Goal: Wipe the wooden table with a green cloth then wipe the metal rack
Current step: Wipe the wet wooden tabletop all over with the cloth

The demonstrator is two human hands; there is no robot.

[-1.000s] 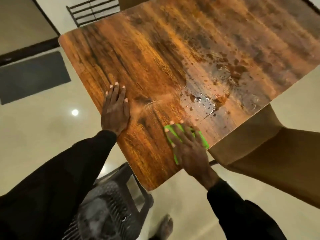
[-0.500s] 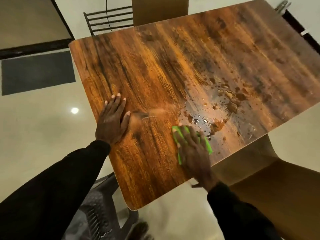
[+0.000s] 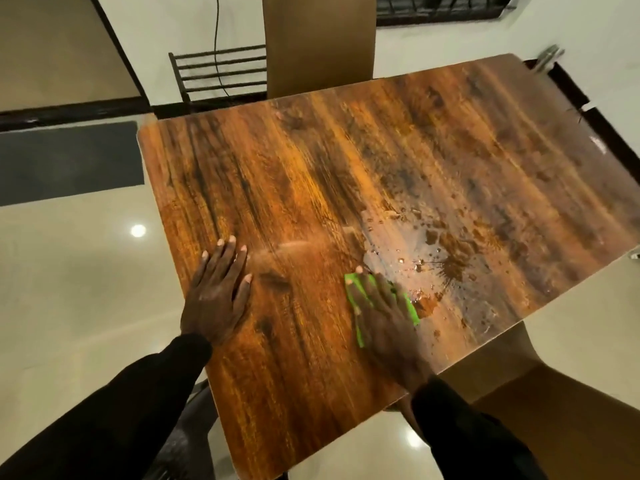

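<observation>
Right hand point(image 3: 384, 317) lies flat, palm down, fingers spread, pressing the green cloth point(image 3: 410, 308) onto the wooden table point(image 3: 311, 174). It isn't pinching the cloth, just pinning it under the palm and fingers. Cloth is mostly hidden: green shows at the fingertips, along the left edge of the hand and at a corner on its right side. It sits near the table's right edge, in the half nearer the person.

Left hand point(image 3: 216, 292) is also flat and spread, palm down on bare wood, close to the table's left edge. It holds nothing. It is well apart from the right hand, roughly level with it.

Puddle point(image 3: 415, 247) with droplets covers the wood just beyond and right of the cloth; the cloth's far corner touches or nearly touches its near edge, can't tell which. Scattered wet spots run further toward the right edge. A faint hazy streak runs across the wood between the two hands.

Both forearms are in black sleeves point(image 3: 114, 410).

Metal rack point(image 3: 221, 72), dark with horizontal bars, stands on the floor past the table's far left corner, against the wall, with a black cable point(image 3: 215, 29) hanging down in front of it. A tan chair back point(image 3: 318, 43) stands at the table's far side, just right of the rack. A dark mat point(image 3: 69, 161) lies on the pale glossy floor point(image 3: 69, 271) to the left.
</observation>
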